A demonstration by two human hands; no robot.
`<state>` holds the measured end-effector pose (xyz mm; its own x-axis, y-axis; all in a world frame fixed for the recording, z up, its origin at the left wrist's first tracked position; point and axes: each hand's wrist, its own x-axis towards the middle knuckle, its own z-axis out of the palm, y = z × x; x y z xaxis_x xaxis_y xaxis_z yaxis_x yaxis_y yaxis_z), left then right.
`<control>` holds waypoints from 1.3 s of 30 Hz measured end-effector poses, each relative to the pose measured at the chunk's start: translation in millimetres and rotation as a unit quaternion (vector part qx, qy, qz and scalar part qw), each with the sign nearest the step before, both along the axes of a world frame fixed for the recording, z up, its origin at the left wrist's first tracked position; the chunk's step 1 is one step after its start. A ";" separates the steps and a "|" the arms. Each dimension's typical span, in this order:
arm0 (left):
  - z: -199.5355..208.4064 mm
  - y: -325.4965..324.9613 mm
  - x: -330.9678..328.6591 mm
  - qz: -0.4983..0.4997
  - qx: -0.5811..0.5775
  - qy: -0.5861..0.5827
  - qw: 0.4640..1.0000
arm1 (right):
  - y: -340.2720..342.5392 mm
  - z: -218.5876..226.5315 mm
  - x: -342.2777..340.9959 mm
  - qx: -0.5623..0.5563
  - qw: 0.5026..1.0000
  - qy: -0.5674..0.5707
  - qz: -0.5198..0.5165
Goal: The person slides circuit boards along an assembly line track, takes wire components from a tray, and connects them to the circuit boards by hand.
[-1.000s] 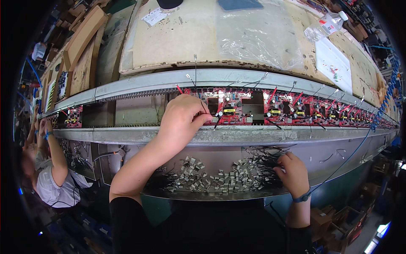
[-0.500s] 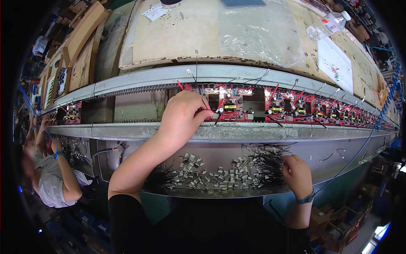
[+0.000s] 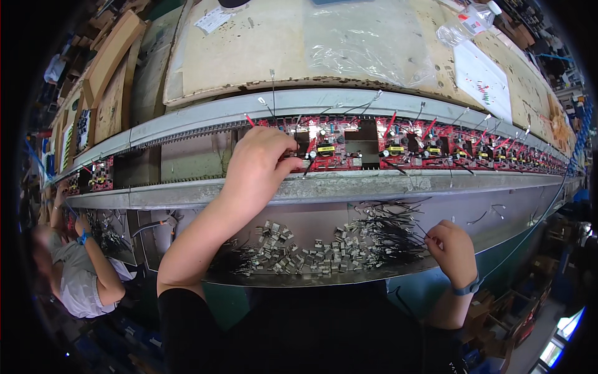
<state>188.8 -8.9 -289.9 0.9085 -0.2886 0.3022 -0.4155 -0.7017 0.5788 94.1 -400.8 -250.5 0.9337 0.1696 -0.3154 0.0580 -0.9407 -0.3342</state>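
Note:
My left hand (image 3: 260,159) is over a red circuit board (image 3: 339,138) in the long metal rail. Its thumb and forefinger are pinched together low on the board's left part; what they hold is hidden. Over the shallow metal tray, my right hand (image 3: 453,252) is closed, with a thin black wire (image 3: 421,229) at its fingertips. That wire lies at the right edge of a heap of black wires (image 3: 393,234) with metal ends. Left of the heap, small silvery metal connectors (image 3: 324,254) are piled in the tray.
More red boards (image 3: 436,149) with upright wires run rightward along the rail (image 3: 261,190). Pliers (image 3: 163,222) lie at the tray's left. Beyond the rail are a worn board, a plastic bottle (image 3: 467,23) and a white sheet (image 3: 483,81). Another person (image 3: 84,274) works at far left.
My right hand has drawn back a little rightward from the wire heap, a wire at its fingertips. My left hand stays pinched at the board. The whole view has shifted slightly.

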 end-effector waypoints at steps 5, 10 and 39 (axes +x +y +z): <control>15.9 4.2 -3.6 0.017 0.053 -0.038 0.998 | -19.1 22.1 13.2 -0.117 0.991 -0.006 0.062; 29.9 14.5 -17.3 0.041 0.049 -0.091 0.994 | 8.2 47.6 40.3 0.141 0.987 0.000 0.079; -28.5 57.7 -55.3 0.088 0.029 -0.210 0.973 | 164.9 -57.1 121.2 0.330 0.881 -0.331 0.074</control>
